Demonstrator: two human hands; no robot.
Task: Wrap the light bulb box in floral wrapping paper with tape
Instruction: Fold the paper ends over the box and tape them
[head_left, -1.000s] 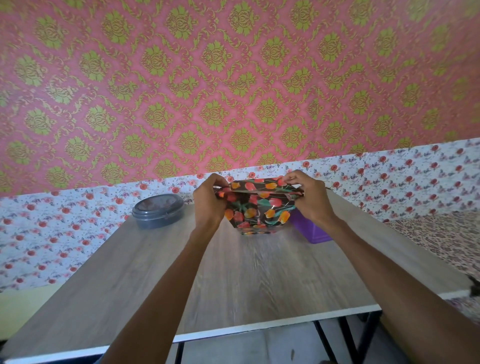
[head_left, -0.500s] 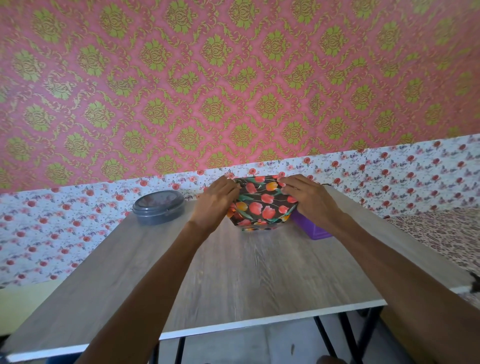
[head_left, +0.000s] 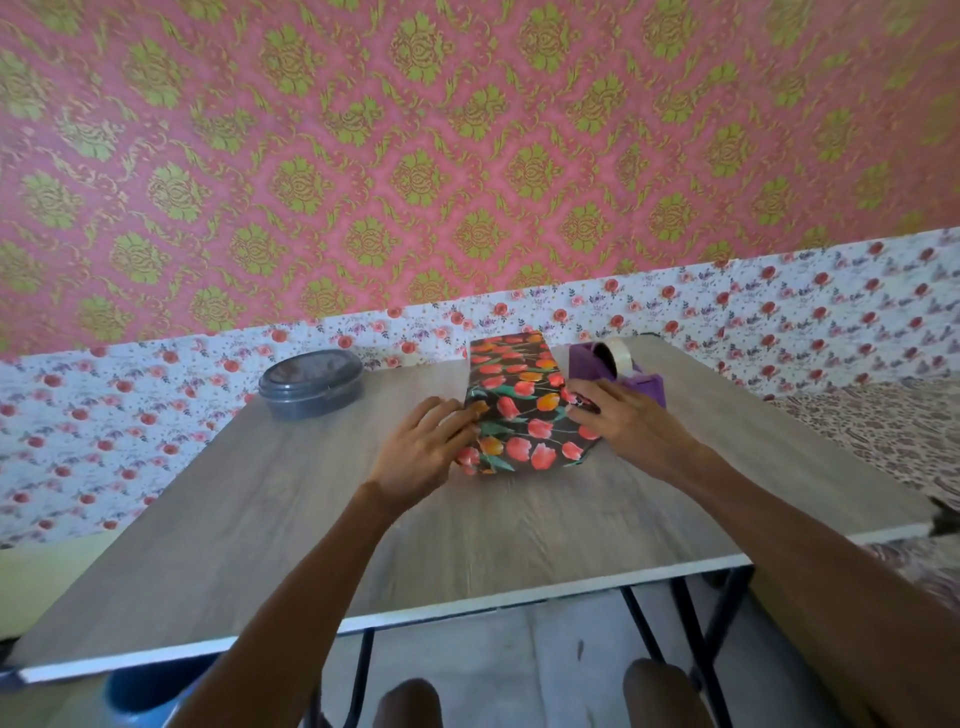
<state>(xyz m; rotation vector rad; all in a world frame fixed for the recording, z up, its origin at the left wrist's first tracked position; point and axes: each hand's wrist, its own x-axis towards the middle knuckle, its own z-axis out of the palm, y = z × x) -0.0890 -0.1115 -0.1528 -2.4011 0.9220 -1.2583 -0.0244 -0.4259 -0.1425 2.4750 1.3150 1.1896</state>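
1. Bench (head_left: 311, 519): wrapped box (head_left: 511, 395) lies mid-bench and could slide if pushed unevenly.
2. Left hand (head_left: 426, 447) and right hand (head_left: 621, 423) press flat on its near-end folds, grasping nothing; lifting either may let the folds spring open.
3. Tape (head_left: 621, 353) sits just beside the box: reaching for it frees a fold.

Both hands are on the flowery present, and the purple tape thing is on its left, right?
Almost. The left hand and right hand are on the flowery present, but the head view shows the purple tape thing on its right.
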